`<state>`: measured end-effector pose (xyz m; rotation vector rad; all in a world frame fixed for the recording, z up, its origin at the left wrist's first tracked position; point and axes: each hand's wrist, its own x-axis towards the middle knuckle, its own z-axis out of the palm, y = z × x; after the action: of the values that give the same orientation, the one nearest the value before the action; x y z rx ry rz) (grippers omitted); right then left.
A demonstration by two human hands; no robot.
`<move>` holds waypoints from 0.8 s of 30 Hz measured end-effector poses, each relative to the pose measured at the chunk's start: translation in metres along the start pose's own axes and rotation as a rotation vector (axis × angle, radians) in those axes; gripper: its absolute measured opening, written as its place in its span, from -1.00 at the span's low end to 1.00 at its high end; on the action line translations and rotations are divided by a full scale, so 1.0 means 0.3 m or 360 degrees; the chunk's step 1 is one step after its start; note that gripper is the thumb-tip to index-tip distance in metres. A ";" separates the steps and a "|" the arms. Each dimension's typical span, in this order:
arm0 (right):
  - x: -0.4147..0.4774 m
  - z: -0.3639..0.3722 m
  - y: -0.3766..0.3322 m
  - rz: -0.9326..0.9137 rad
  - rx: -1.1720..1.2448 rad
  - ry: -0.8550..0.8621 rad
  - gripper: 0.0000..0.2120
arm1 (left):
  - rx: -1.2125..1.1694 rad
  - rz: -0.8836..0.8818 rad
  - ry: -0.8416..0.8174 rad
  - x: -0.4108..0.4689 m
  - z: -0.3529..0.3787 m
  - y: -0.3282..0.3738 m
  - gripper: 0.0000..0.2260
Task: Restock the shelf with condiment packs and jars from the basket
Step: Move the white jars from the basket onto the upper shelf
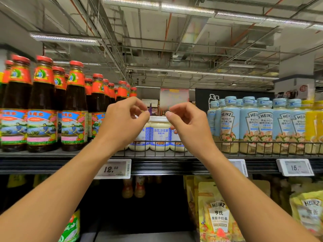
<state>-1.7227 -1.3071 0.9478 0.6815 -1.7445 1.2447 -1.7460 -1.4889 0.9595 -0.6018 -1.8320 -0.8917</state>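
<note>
White-lidded salad-dressing jars (160, 135) with blue-and-white labels stand in a row on the top shelf (52, 155), behind a wire rail. My left hand (125, 119) and my right hand (187, 122) are raised side by side just above the front jar's lid. The fingers of each hand are curled in, with the thumb against the forefinger. Both thumb tips sit at the lid's upper corners. I see nothing held in either hand. No basket is in view.
Dark sauce bottles (43, 109) with red caps fill the shelf's left side. Pale-blue Heinz dressing bottles (248, 124) and yellow bottles (312, 126) stand on the right. Price tags (113, 169) hang on the shelf edge. Yellow Heinz pouches (218, 215) hang on the shelf below.
</note>
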 end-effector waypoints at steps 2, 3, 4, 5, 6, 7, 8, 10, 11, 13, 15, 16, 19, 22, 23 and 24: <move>-0.009 0.014 -0.015 -0.0013 0.0072 -0.0036 -0.93 | -0.0051 -0.0087 -0.0001 -0.017 -0.018 -0.002 -0.97; -0.014 0.020 -0.019 -0.0016 0.0109 -0.0056 -0.93 | -0.0092 -0.0131 -0.0010 -0.026 -0.028 -0.003 -0.97; -0.020 0.025 -0.022 -0.0017 0.0146 -0.0074 -0.94 | -0.0151 -0.0175 -0.0027 -0.037 -0.038 -0.004 -0.95; -0.027 0.029 -0.024 -0.0015 0.0185 -0.0092 -0.95 | -0.0216 -0.0215 -0.0047 -0.048 -0.049 -0.004 -0.94; -0.034 0.034 -0.025 -0.0011 0.0227 -0.0109 -0.97 | -0.0279 -0.0254 -0.0065 -0.061 -0.060 -0.005 -0.93; -0.042 0.039 -0.025 -0.0007 0.0267 -0.0126 -0.97 | -0.0330 -0.0287 -0.0080 -0.076 -0.071 -0.005 -0.92; -0.051 0.045 -0.024 -0.0004 0.0305 -0.0144 -0.97 | -0.0372 -0.0315 -0.0091 -0.093 -0.083 -0.005 -0.91; -0.071 0.062 -0.023 -0.0002 0.0392 -0.0191 -0.96 | -0.0432 -0.0366 -0.0099 -0.130 -0.103 -0.003 -0.90; -0.084 0.072 -0.022 0.0000 0.0455 -0.0215 -0.94 | -0.0468 -0.0394 -0.0090 -0.152 -0.113 -0.001 -0.93; -0.113 0.098 -0.023 0.0003 0.0592 -0.0265 -0.90 | -0.0541 -0.0461 -0.0052 -0.198 -0.137 0.010 -0.95; -0.150 0.127 -0.028 0.0015 0.0715 -0.0327 -0.92 | -0.0546 -0.0508 -0.0013 -0.250 -0.165 0.017 -0.91; -0.171 0.144 -0.032 0.0022 0.0767 -0.0360 -0.94 | -0.0532 -0.0531 0.0005 -0.277 -0.182 0.019 -0.91; -0.237 0.200 -0.044 0.0064 0.0905 -0.0458 -0.96 | -0.0475 -0.0583 0.0042 -0.361 -0.244 0.014 -0.95; -0.308 0.271 -0.059 0.0113 0.1006 -0.0570 -0.93 | -0.0405 -0.0674 0.0084 -0.453 -0.319 0.004 -0.96; -0.334 0.297 -0.065 0.0131 0.1034 -0.0606 -0.93 | -0.0367 -0.0701 0.0100 -0.486 -0.344 0.000 -0.93; -0.361 0.325 -0.071 0.0152 0.1063 -0.0640 -0.93 | -0.0330 -0.0731 0.0120 -0.519 -0.368 -0.004 -0.90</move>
<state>-1.6860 -1.4110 0.8502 1.3172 -1.6707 1.8833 -1.6231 -1.5798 0.8449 -0.2660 -1.8532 -1.4022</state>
